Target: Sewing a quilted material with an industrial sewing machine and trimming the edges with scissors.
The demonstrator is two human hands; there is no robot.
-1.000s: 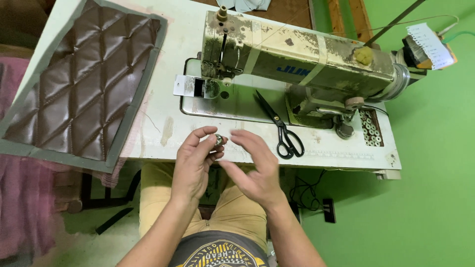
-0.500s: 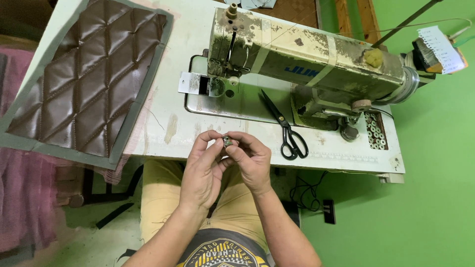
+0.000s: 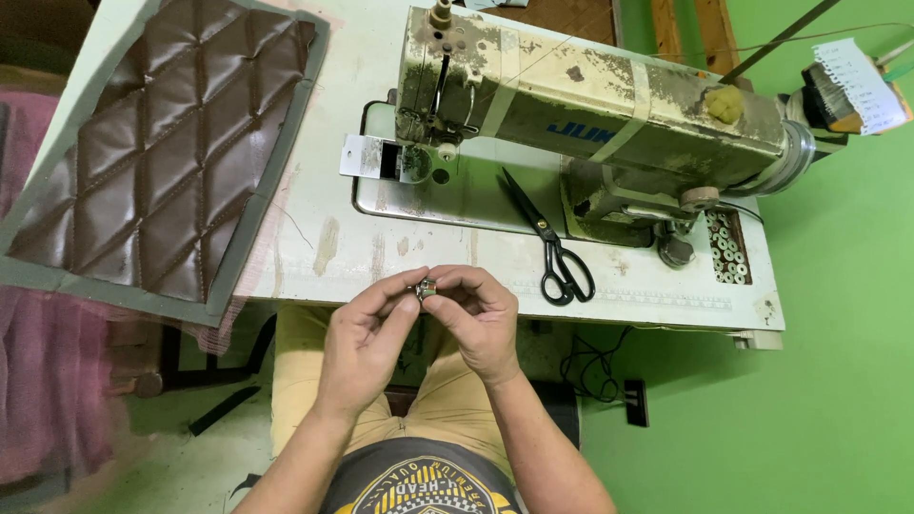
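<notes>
A small round metal bobbin case (image 3: 426,288) is pinched between the fingertips of my left hand (image 3: 369,340) and my right hand (image 3: 479,319). Both hands meet just in front of the near edge of the white sewing table (image 3: 609,286), above my lap. Behind them stands a worn industrial sewing machine (image 3: 590,124), its needle area (image 3: 433,152) at the left end. The bobbin case is mostly covered by my fingers.
Black scissors (image 3: 557,252) lie on the table right of my hands. A brown quilted leather panel (image 3: 162,152) with a grey border covers the table's left side. A tray of several bobbins (image 3: 728,247) sits at the right. Pink cloth (image 3: 48,381) hangs at the left; the floor is green.
My hands have closed together around the bobbin case and shifted slightly toward me; the fingers were further apart a second ago. The view has tilted a little.
</notes>
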